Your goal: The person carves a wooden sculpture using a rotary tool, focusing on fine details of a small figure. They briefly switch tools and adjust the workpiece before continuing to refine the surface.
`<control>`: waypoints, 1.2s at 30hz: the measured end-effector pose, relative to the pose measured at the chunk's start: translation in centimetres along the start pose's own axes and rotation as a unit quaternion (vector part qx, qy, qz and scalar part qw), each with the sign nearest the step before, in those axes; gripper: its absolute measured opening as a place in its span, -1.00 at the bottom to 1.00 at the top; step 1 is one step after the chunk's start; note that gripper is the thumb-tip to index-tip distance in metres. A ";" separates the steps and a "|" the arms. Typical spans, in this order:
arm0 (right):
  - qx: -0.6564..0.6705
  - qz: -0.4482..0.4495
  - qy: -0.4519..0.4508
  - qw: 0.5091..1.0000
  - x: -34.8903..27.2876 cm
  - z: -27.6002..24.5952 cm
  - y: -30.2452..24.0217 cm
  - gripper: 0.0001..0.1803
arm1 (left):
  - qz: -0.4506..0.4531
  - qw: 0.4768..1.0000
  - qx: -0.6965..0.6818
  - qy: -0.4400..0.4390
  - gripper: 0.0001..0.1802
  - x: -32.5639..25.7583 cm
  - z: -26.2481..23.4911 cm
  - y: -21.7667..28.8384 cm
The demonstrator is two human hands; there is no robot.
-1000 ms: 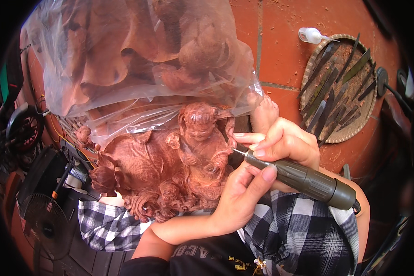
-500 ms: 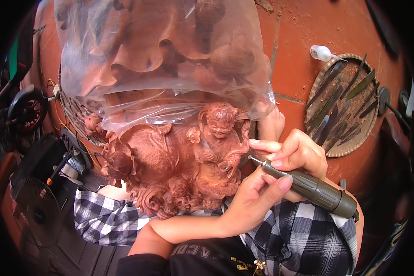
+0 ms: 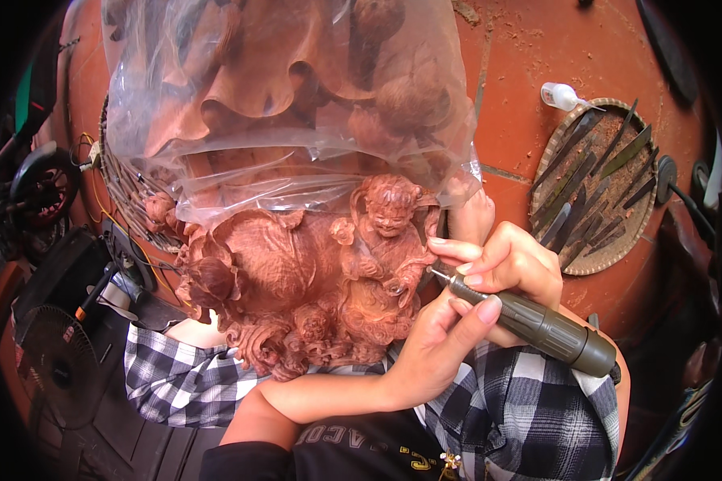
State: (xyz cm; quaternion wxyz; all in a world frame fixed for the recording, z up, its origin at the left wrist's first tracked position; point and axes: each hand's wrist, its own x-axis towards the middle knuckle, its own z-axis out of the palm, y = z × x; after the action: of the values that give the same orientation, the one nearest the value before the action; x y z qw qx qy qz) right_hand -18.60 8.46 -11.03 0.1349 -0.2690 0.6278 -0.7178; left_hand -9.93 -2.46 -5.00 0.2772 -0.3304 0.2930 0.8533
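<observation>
In my right hand [image 3: 525, 272] is a dark green rotary handpiece [image 3: 549, 333], its thin bit pointing at the reddish-brown wood carving [image 3: 257, 256]. The bit's tip is at or very near the edge beside the small smiling figure [image 3: 389, 212]; I cannot tell whether it touches. A stretched finger of this hand rests against the carving's edge. My left hand [image 3: 441, 341] closes round the front of the handpiece from below, thumb against its side; part of its grip is hidden. Clear plastic sheeting [image 3: 257, 176] covers the carving's far part.
A round woven tray [image 3: 594, 260] with several dark files and wood dust lies at the right. A white squeeze bottle [image 3: 561, 96] is beside it on the red tiled floor [image 3: 513, 72]. At the left are a black fan [image 3: 60, 361], a yellow cable [image 3: 144, 248] and another basket [image 3: 124, 200].
Both hands and the handpiece have shifted slightly left and up, bringing the bit closer to the carving's edge. The view has moved a little.
</observation>
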 end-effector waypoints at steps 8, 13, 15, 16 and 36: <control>0.010 0.002 0.000 1.000 0.5 0.3 -0.2 -0.73 | 0.024 0.999 -0.007 0.047 -0.43 -0.3 0.2 -0.1; 0.005 0.017 -0.024 1.000 0.7 0.3 -0.2 -0.73 | 0.038 0.998 -0.024 0.043 -0.39 -0.5 0.2 0.7; 0.008 0.029 -0.034 0.999 0.6 0.2 -0.3 -0.73 | 0.037 0.998 -0.025 0.034 -0.37 -0.6 0.2 0.9; 0.010 0.029 -0.031 0.999 0.6 0.2 -0.3 -0.73 | 0.034 0.999 -0.025 0.028 -0.36 -0.6 0.2 0.9; 0.004 0.012 -0.014 1.000 0.2 -0.2 -0.2 -0.74 | 0.018 1.000 0.001 0.017 -0.38 -0.3 -0.1 -0.3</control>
State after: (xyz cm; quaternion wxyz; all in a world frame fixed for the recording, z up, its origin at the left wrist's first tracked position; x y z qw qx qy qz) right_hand -18.79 8.54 -10.84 0.1536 -0.2706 0.6260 -0.7150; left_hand -9.54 -2.39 -4.95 0.2573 -0.3391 0.3045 0.8521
